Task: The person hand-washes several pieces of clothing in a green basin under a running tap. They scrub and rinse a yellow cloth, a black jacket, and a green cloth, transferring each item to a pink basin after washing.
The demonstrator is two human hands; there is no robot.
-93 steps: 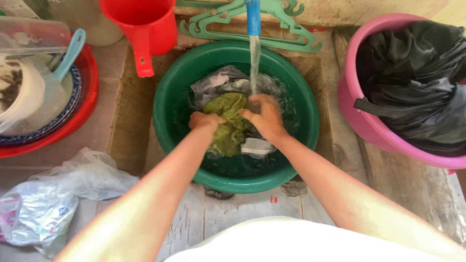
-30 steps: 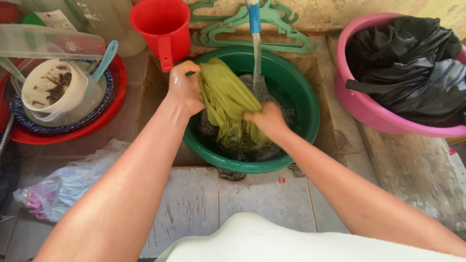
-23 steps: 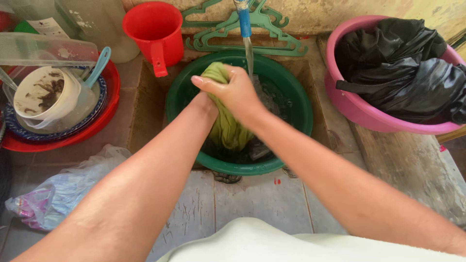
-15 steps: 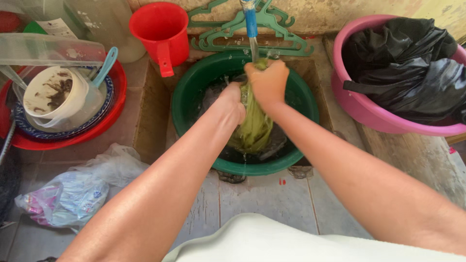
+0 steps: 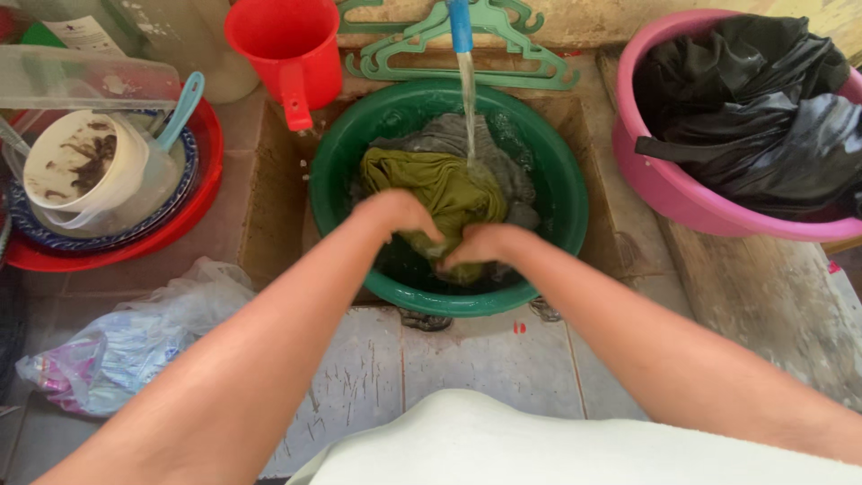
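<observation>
Home wash area — tiled floor (image 5: 467, 359), running tap (image 5: 459, 18), basins, hangers (image 5: 503, 54)

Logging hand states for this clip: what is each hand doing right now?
Left hand: closed on the olive-green cloth in the green basin.
Right hand: closed on the same cloth.

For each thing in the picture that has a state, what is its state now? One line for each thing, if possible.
Tap: running, water streams into the basin.
Green basin: holds water and clothes.
Olive-green cloth: wet, bunched, gripped by both hands.
Left hand: closed on the olive-green cloth.
Right hand: closed on the olive-green cloth.
Grey cloth: wet, lies under the stream.
Pink basin: filled with black cloth.
Red jug: upright.
White cup: dirty inside.
</observation>
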